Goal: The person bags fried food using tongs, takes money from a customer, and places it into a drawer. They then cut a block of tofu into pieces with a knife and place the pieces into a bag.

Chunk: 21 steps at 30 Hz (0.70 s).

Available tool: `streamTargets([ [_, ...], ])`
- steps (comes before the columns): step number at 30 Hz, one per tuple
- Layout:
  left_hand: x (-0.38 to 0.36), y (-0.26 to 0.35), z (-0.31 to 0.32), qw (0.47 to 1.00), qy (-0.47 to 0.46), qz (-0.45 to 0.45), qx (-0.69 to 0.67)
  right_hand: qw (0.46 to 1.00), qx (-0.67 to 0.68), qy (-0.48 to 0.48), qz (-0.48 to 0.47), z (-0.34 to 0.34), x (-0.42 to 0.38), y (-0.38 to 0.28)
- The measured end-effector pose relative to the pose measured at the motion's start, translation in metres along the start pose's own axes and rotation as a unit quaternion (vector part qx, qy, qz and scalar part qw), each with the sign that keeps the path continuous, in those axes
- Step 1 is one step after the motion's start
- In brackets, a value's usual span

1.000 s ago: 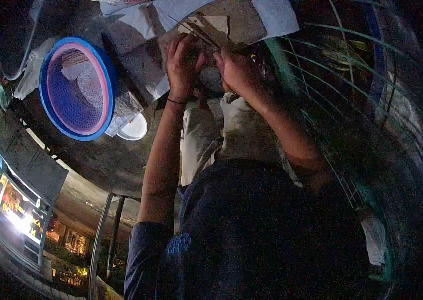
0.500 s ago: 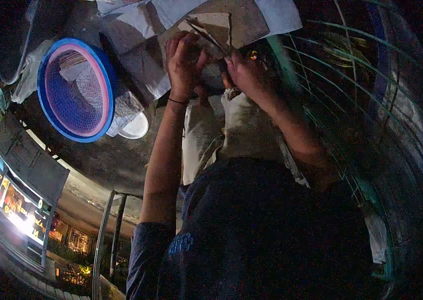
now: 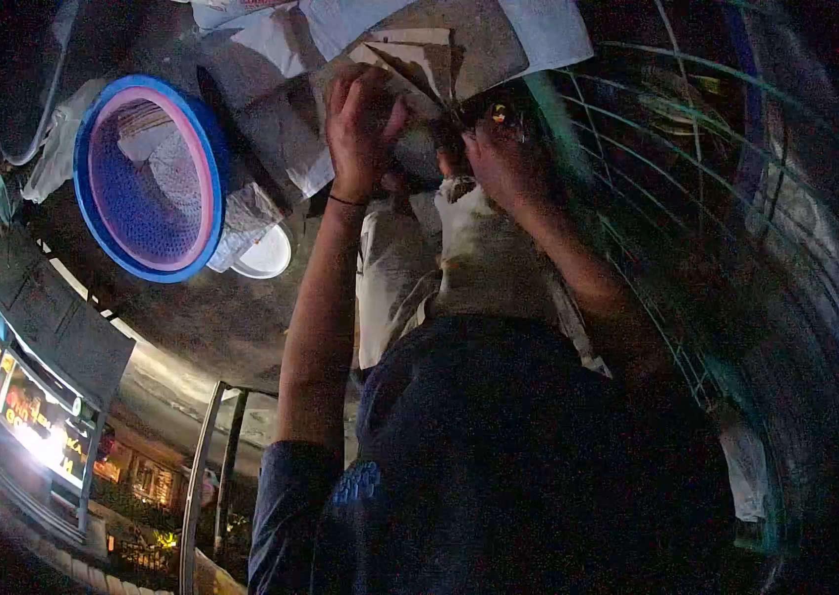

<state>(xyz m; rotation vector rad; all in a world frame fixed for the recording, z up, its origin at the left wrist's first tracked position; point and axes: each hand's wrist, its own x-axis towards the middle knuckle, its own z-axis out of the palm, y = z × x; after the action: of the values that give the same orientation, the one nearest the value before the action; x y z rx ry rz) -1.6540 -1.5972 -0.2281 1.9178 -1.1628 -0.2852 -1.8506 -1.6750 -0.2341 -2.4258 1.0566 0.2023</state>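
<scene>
My left hand [image 3: 365, 124], with a dark band at its wrist, is raised at the lower left edge of a folded, pale paper-like piece [image 3: 409, 58]. Its fingers are bent, and whether they pinch the piece is unclear. My right hand [image 3: 510, 164] is at the lower right of that piece, near its narrow end; motion and darkness blur its fingers. Flat sheets [image 3: 548, 38] lie beneath and around the piece.
A blue-rimmed basket [image 3: 87, 213] with a pink one inside stands at the left, beside a white round container [image 3: 266, 253] and clear plastic. Curved green wires [image 3: 697, 149] run along the right. A lit stall [image 3: 38, 416] shows at lower left.
The folded piece looks more spread out, with several flaps showing. My right hand has moved slightly right and down, away from my left hand.
</scene>
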Motion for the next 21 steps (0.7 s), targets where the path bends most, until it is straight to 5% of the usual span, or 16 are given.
streamTargets([
  [3,-0.001,0.006,-0.001,1.0,0.01,-0.007,-0.008,0.98,0.07,0.144,-0.121,-0.002,-0.006,-0.002],
  [6,0.002,0.01,-0.003,0.999,0.022,-0.003,-0.034,0.974,0.184,0.127,-0.046,-0.014,-0.003,-0.02],
  [15,-0.003,0.005,0.002,0.999,0.032,-0.015,-0.019,0.986,0.035,0.14,-0.083,-0.044,0.001,-0.036],
  [21,-0.003,0.005,0.002,0.998,0.013,-0.053,-0.032,0.989,0.086,0.102,-0.067,-0.029,0.006,-0.032],
])
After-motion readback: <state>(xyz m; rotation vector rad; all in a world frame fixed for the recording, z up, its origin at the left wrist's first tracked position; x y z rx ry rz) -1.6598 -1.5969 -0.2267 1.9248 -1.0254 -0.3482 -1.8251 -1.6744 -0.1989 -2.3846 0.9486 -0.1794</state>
